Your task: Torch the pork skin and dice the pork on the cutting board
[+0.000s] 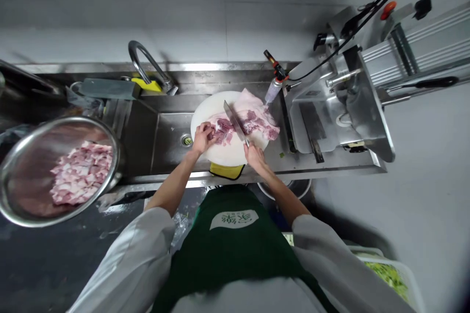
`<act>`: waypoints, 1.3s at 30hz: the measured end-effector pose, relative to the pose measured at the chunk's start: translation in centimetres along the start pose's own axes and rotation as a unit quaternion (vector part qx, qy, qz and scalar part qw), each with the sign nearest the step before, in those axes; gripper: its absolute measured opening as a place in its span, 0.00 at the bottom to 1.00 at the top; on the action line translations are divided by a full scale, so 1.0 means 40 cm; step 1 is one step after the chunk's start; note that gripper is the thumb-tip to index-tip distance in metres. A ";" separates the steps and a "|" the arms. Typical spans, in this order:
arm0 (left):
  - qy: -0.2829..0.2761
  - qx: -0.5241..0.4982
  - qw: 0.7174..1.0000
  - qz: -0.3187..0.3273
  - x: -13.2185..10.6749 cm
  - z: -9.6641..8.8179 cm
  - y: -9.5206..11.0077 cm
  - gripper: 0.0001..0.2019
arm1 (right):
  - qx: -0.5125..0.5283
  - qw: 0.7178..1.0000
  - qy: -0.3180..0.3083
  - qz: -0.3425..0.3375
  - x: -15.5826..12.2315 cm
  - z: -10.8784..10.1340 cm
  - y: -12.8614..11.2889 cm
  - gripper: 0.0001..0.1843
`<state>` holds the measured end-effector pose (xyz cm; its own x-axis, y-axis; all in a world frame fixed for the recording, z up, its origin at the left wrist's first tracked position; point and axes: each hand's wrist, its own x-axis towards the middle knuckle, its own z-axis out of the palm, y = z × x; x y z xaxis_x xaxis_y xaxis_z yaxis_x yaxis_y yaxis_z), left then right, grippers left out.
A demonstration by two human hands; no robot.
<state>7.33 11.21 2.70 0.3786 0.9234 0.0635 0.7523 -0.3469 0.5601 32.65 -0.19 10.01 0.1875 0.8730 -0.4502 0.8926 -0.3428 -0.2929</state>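
A round white cutting board [201, 107] carries a large slab of raw meat [253, 110] with pale skin and fat. My right hand [254, 155] is closed around the handle of a cleaver [235, 121], whose wide blade stands between the slab and a smaller reddish piece of meat [222, 129] on the left. Whether the blade has cut through cannot be seen. My left hand [204, 138] rests with curled fingers on the left end of that smaller piece, pressing it against the board.
A steel bowl of meat chunks [82, 173] stands at left. Behind the sink basin [171, 129] rises a faucet [149, 63]. A blowtorch [276, 78] stands beside the board, with a slicing machine [345, 102] at right. A yellow cloth [226, 171] lies at the front edge.
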 end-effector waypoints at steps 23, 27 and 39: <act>-0.113 0.190 0.974 0.053 0.062 0.004 0.089 0.29 | -0.005 1.000 0.020 0.013 -0.018 -0.032 0.011 0.21; -0.113 0.177 0.976 0.052 0.076 0.008 0.091 0.28 | -0.029 0.999 -0.021 0.012 -0.036 -0.001 -0.016 0.23; -0.122 0.174 0.977 0.018 0.121 0.007 0.100 0.26 | -0.026 0.999 -0.018 -0.033 0.109 -0.024 -0.100 0.22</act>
<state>12.33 14.23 5.02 0.4941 0.8574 -0.1440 0.8573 -0.4530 0.2445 30.29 5.35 10.04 0.1136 0.8794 -0.4624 0.9230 -0.2657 -0.2785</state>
